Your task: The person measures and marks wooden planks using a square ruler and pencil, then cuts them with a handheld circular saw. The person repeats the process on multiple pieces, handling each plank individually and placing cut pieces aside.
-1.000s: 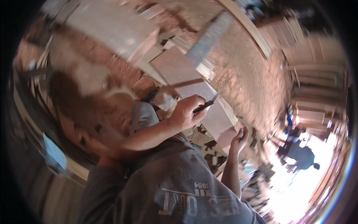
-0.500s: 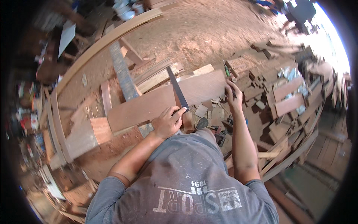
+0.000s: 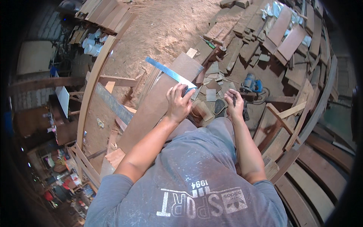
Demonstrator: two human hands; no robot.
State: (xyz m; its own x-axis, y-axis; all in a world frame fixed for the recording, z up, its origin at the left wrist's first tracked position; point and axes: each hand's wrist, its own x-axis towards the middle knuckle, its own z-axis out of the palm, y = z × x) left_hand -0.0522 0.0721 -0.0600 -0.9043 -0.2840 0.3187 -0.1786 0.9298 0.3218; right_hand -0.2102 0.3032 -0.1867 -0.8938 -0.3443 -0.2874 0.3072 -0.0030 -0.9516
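Under the left hand (image 3: 177, 104) fingers, a steel square (image 3: 170, 73) pinned flat on the board (image 3: 159, 102); right hand (image 3: 234, 106) around a pencil (image 3: 234, 100).

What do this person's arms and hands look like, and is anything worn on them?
Both forearms are bare from the elbows down, and neither the left hand nor the right hand wears a glove. No watch, ring or band shows on either. The upper arms are covered by the short sleeves of a grey T-shirt dusted with pale specks, with white printed lettering across it.
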